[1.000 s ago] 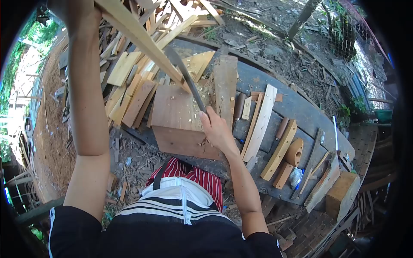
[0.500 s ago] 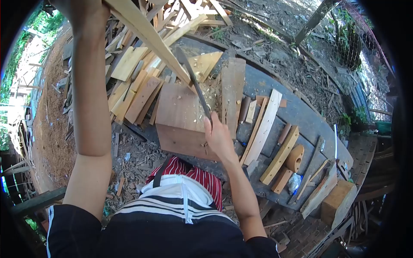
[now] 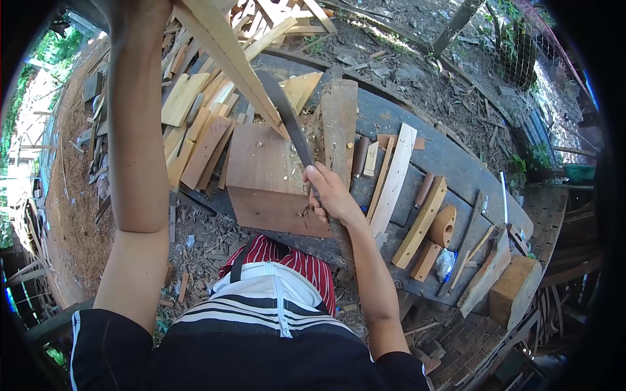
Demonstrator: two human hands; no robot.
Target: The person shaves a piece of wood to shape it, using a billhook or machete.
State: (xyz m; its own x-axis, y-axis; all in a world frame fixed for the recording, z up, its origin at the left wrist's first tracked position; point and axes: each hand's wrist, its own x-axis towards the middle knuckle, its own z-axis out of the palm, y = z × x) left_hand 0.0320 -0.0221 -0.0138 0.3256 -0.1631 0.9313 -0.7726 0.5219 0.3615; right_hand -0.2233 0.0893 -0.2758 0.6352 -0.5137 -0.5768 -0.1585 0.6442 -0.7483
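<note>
At the top edge my left hand (image 3: 140, 13) is closed at the upper end of a long pale piece of wood (image 3: 228, 55); its fingers are mostly out of frame. That piece slants down, its lower end at a large wooden block (image 3: 267, 153). My right hand (image 3: 331, 194) is wrapped around the grip of a machete (image 3: 287, 111), and the rear of its handle runs back under my forearm. The dark blade points up and left, close alongside the pale wood. Wood chips lie on the block's top.
A dark table (image 3: 385, 107) carries a wide plank (image 3: 339, 124), a pale board (image 3: 394, 176), a drilled wooden bar (image 3: 420, 221) and a rounded wooden piece with a hole (image 3: 445, 226). Cut boards (image 3: 205, 153) are heaped on the left. A thick wood chunk (image 3: 515, 290) stands at right.
The machete has turned, so more of its blade's flat side and its rear handle show. My left hand still holds the pale wood. The whole view has shifted slightly.
</note>
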